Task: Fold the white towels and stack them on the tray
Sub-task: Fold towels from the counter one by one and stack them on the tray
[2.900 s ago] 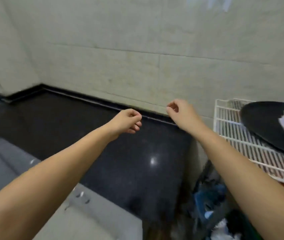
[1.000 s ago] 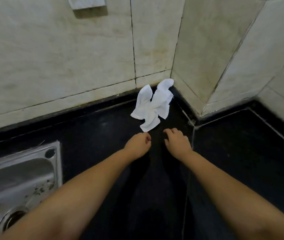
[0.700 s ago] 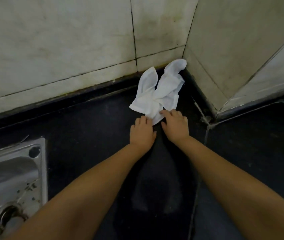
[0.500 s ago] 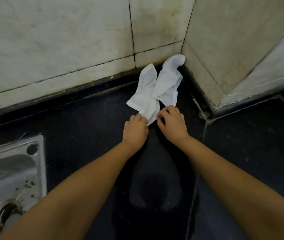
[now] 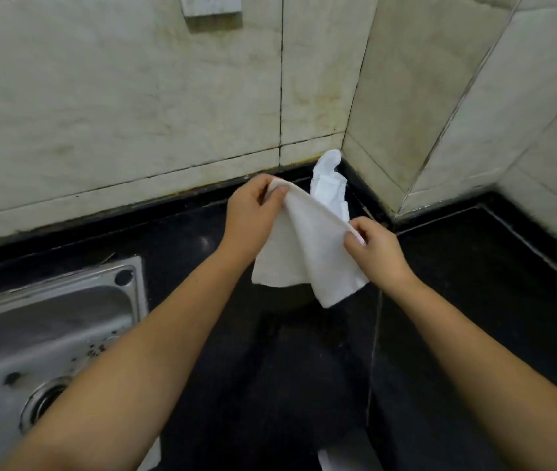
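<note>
Above the glossy black stone worktop (image 5: 304,368), the left hand (image 5: 253,212) and right hand (image 5: 377,248) each pinch the top edge of a limp white cloth towel (image 5: 304,253), while a second crumpled white towel (image 5: 328,185), seemingly against the tiled wall corner, lies behind it.

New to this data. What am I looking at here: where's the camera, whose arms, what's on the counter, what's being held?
There is no robot: a person wears a wide-angle camera on the head, so you look down along their bare arms. The left hand and right hand each pinch the top edge of a white towel, which hangs between them above a black counter. A second white towel lies crumpled in the tiled corner behind. A steel sink is set into the counter on the left. No tray is in view.
</note>
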Tool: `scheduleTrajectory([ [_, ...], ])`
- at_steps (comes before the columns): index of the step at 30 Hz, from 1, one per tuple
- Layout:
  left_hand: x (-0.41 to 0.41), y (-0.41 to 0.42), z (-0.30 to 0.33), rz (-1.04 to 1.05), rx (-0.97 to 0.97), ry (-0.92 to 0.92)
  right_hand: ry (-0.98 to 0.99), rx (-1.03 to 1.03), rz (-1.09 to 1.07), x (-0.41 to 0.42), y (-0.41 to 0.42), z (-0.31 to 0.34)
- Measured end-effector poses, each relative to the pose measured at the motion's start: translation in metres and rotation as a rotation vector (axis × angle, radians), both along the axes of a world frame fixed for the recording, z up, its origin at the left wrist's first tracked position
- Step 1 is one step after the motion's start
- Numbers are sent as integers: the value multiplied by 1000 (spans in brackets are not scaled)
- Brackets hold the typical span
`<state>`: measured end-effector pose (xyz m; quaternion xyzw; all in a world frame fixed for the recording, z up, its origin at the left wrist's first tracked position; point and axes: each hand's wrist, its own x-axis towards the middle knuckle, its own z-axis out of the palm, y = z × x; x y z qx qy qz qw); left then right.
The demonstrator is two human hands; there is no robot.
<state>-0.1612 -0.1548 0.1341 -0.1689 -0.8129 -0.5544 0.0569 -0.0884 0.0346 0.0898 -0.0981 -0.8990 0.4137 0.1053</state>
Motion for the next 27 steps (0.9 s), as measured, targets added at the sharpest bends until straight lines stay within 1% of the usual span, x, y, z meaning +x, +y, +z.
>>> scheduleTrajectory([
  [1,2,-7,5,19,28,-26,-25,-12,-24,6,2,1],
  [3,3,-24,7,71,77,-94,-22,-123,-77,18,7,5],
  [6,9,-53,1,115,154,-193,83,-307,-113,32,9,21],
  [8,18,-71,-6,64,218,-259,107,-335,-83,40,4,30],
  [11,40,-96,-23,-55,223,-358,91,-386,-37,60,-8,32],
  [14,70,-121,-59,-173,105,-532,-72,-341,20,94,-14,11],
  [17,110,-138,-100,-275,-88,-655,-285,-291,91,137,-13,-33],
  [20,141,-139,-129,-344,-306,-762,-487,-270,110,172,-12,-73],
  [21,146,-137,-136,-356,-368,-764,-536,-279,108,177,-13,-78],
  [23,145,-134,-143,-330,-426,-741,-586,-302,96,177,-12,-81],
  [25,133,-128,-143,-257,-446,-705,-579,-274,62,162,-10,-79],
  [27,115,-116,-141,-180,-464,-643,-560,-195,-4,139,-7,-79],
])
